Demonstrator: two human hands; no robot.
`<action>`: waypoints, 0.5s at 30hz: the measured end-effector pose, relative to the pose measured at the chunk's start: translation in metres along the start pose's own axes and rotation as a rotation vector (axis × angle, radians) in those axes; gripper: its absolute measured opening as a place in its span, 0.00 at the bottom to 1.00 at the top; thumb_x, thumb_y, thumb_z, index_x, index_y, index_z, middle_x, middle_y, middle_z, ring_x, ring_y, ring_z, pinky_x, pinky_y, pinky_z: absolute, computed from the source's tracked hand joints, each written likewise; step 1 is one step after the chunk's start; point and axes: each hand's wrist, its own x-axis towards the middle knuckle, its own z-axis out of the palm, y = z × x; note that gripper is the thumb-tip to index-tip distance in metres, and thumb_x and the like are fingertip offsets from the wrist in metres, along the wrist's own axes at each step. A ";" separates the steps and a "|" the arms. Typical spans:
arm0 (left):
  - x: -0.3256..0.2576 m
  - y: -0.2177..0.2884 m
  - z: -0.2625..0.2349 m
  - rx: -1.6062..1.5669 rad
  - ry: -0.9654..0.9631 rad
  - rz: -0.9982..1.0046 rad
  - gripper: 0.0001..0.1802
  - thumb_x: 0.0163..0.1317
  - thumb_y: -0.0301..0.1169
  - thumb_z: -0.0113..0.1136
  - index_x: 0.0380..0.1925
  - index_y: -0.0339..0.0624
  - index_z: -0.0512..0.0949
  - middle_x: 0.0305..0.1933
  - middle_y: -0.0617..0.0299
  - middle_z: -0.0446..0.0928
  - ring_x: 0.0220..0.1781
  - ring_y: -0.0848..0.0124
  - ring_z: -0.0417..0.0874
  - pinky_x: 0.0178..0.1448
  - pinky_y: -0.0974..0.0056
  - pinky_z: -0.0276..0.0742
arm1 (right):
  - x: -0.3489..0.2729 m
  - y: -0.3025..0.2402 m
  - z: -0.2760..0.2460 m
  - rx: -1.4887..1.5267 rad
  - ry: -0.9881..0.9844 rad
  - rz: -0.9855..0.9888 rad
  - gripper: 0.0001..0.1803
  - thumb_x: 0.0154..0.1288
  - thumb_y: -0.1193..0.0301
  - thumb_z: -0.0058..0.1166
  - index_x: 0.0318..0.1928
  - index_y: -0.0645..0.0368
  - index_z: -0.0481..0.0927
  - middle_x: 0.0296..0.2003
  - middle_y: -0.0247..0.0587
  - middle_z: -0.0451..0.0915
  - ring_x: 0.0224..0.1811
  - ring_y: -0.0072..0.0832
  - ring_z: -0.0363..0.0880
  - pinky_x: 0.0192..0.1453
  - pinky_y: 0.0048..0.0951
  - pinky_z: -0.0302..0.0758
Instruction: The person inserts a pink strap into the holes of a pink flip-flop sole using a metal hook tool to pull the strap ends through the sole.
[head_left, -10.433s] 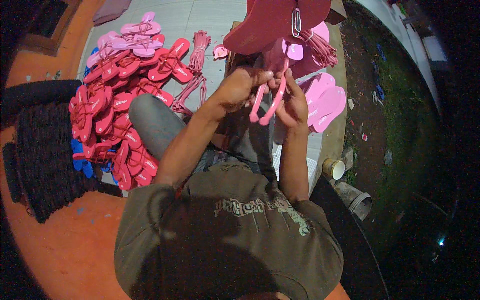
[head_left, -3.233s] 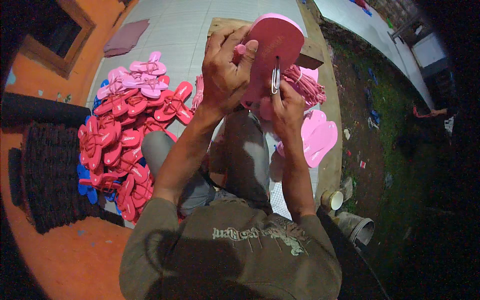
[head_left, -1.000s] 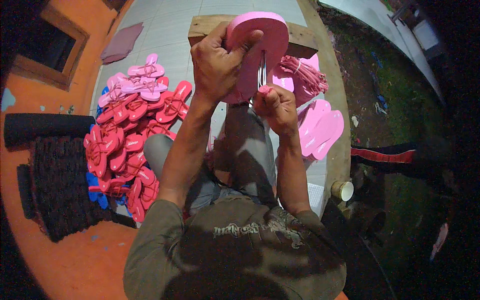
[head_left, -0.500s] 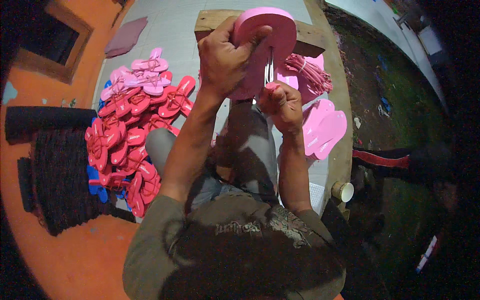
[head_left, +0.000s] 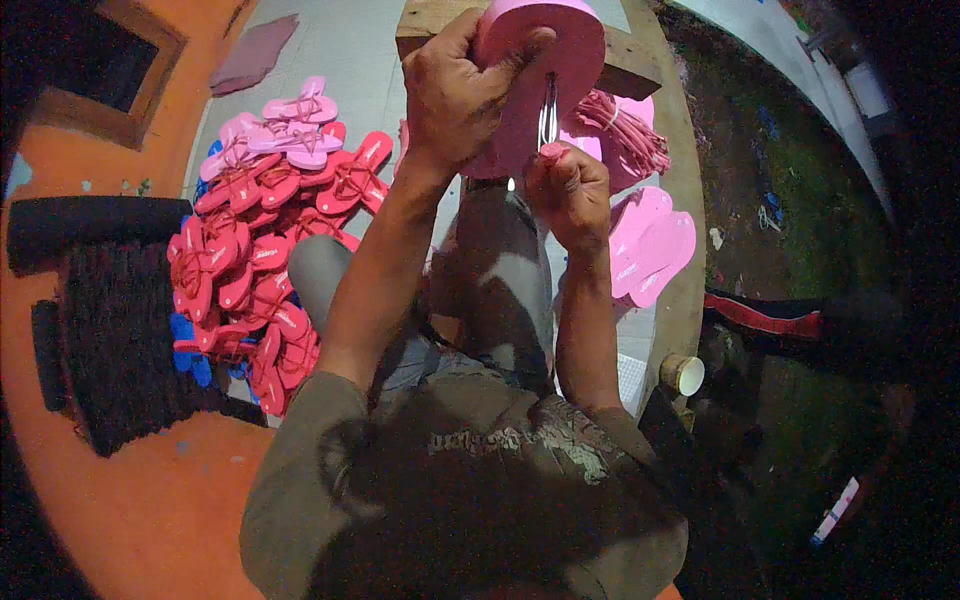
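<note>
At the top middle, a pink flip-flop sole (head_left: 530, 85) is tilted up on edge. My left hand (head_left: 455, 95) is closed around its left side, with the thumb pressed on the face toward me. Below and to the right, my right hand (head_left: 573, 195) makes a fist around a slim metal tool. Its shiny prongs (head_left: 548, 115) reach up to the face of the sole. A pinkish-red rounded piece (head_left: 553, 152) shows at the top of this fist; whether it is the tool's handle or a strap, I cannot make out.
Behind the sole lies a wooden block (head_left: 625, 70). A tied bundle of pink straps (head_left: 628, 135) and loose pink soles (head_left: 652, 245) sit at the right. On the left is a heap of strapped red and pink flip-flops (head_left: 270, 255). A pale cup (head_left: 686, 375) stands at the right edge.
The whole scene sits slightly higher in the picture, as the view has shifted. Both hands keep their holds, and the prongs still meet the sole.
</note>
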 end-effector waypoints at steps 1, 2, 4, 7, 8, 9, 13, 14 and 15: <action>-0.003 -0.001 0.000 0.029 0.008 0.011 0.16 0.51 0.40 0.59 0.31 0.37 0.76 0.25 0.62 0.77 0.26 0.76 0.76 0.31 0.70 0.71 | -0.002 -0.001 0.002 -0.028 0.016 -0.006 0.20 0.60 0.56 0.45 0.28 0.64 0.73 0.20 0.29 0.68 0.20 0.14 0.60 0.22 0.17 0.56; 0.001 -0.003 -0.001 0.055 0.022 0.050 0.17 0.50 0.41 0.60 0.30 0.37 0.76 0.23 0.61 0.77 0.24 0.76 0.75 0.30 0.70 0.70 | 0.000 -0.002 0.006 -0.058 0.033 -0.021 0.21 0.59 0.55 0.45 0.27 0.64 0.71 0.19 0.29 0.66 0.18 0.15 0.58 0.21 0.17 0.55; 0.005 -0.014 -0.002 0.214 0.064 0.087 0.21 0.46 0.47 0.62 0.27 0.38 0.76 0.17 0.60 0.74 0.17 0.73 0.74 0.25 0.68 0.69 | -0.002 -0.007 0.012 -0.151 0.082 -0.002 0.22 0.59 0.54 0.44 0.26 0.63 0.69 0.16 0.29 0.62 0.16 0.15 0.55 0.20 0.18 0.53; 0.005 -0.015 0.002 0.055 0.052 0.064 0.20 0.47 0.46 0.62 0.26 0.38 0.76 0.16 0.59 0.74 0.17 0.71 0.73 0.24 0.68 0.68 | -0.005 0.002 -0.002 0.007 0.011 0.027 0.18 0.61 0.59 0.45 0.32 0.64 0.75 0.21 0.29 0.71 0.21 0.14 0.63 0.24 0.15 0.59; 0.005 -0.014 0.003 0.055 0.063 0.054 0.20 0.47 0.46 0.62 0.26 0.38 0.76 0.17 0.58 0.74 0.17 0.72 0.73 0.25 0.68 0.68 | -0.005 0.001 -0.003 -0.001 0.008 0.022 0.18 0.61 0.59 0.45 0.32 0.64 0.75 0.21 0.29 0.71 0.21 0.14 0.63 0.24 0.16 0.59; 0.005 -0.013 0.004 0.055 0.073 0.044 0.20 0.47 0.46 0.62 0.26 0.38 0.76 0.17 0.58 0.74 0.17 0.72 0.72 0.25 0.68 0.68 | -0.004 0.001 -0.002 -0.008 0.005 0.017 0.17 0.61 0.59 0.45 0.33 0.64 0.75 0.21 0.30 0.71 0.21 0.14 0.63 0.24 0.16 0.60; 0.006 -0.010 0.003 0.146 0.137 0.205 0.20 0.47 0.45 0.62 0.26 0.38 0.76 0.18 0.58 0.74 0.17 0.73 0.72 0.25 0.68 0.68 | -0.004 -0.002 0.000 -0.082 0.042 0.032 0.17 0.61 0.60 0.45 0.35 0.63 0.76 0.21 0.30 0.72 0.21 0.14 0.64 0.24 0.17 0.61; 0.007 -0.009 0.003 0.144 0.123 0.164 0.19 0.47 0.45 0.62 0.26 0.38 0.76 0.18 0.58 0.74 0.17 0.72 0.72 0.26 0.67 0.68 | -0.003 -0.002 0.001 -0.071 0.034 0.030 0.17 0.62 0.61 0.45 0.35 0.64 0.76 0.22 0.31 0.72 0.22 0.15 0.65 0.26 0.17 0.63; 0.006 -0.007 0.002 0.141 0.108 0.123 0.19 0.47 0.45 0.62 0.26 0.38 0.76 0.18 0.57 0.74 0.17 0.71 0.72 0.26 0.67 0.68 | -0.005 -0.002 -0.004 -0.085 0.030 0.035 0.17 0.62 0.60 0.44 0.35 0.64 0.76 0.22 0.32 0.73 0.23 0.15 0.66 0.27 0.17 0.64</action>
